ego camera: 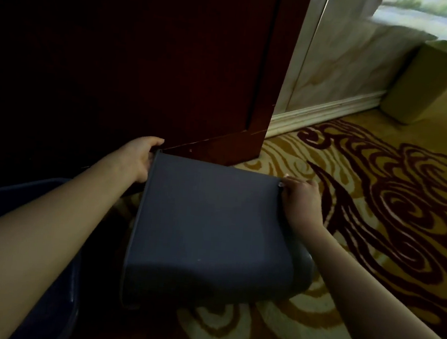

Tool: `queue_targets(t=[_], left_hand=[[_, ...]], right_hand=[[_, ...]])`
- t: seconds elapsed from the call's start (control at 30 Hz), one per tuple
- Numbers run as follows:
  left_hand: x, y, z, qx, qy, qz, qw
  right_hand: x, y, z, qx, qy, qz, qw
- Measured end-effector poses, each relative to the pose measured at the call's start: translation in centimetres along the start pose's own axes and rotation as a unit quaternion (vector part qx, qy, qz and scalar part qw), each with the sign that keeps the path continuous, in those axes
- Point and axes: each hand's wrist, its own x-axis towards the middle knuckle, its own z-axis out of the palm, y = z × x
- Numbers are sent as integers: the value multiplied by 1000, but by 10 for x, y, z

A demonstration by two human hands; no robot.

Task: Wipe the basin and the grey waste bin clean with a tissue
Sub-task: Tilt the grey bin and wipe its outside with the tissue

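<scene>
The grey waste bin (212, 227) is held tilted over the patterned carpet, one flat side facing me and its far edge near the dark cabinet. My left hand (140, 159) grips the bin's far left corner, fingers curled over the edge. My right hand (299, 196) grips the far right corner. A dark blue basin (50, 313) sits at the lower left, mostly hidden under my left forearm. No tissue is in view.
A dark red wooden cabinet (145, 62) stands right behind the bin. A pale green bin (427, 81) stands against the marble wall at the upper right. Yellow and maroon carpet (390, 197) spreads to the right.
</scene>
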Motion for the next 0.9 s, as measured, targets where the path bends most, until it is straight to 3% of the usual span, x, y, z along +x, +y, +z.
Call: queue_targets(t=[0.17,0.27,0.37,0.57,0.77,0.9], left_hand=[[-6,-1,10,53,72,-5,996],[-21,-7,15,52,101,63,991],[-48,-13,16,51,117,161,979],[-101,-38,-6,22,-25,314,949],[-110,-58,-58,-10,-166,226,960],[-112,-62,-80,-32,-220,161,962]], right_hand=[[-7,16,-9,116,9,82,990],[-1,12,-22,252,46,175,951],[6,4,-39,304,79,174,933],[7,-38,-75,276,159,74,945],[-27,-85,-71,187,103,-63,975],[-66,-137,-49,129,34,-248,960]])
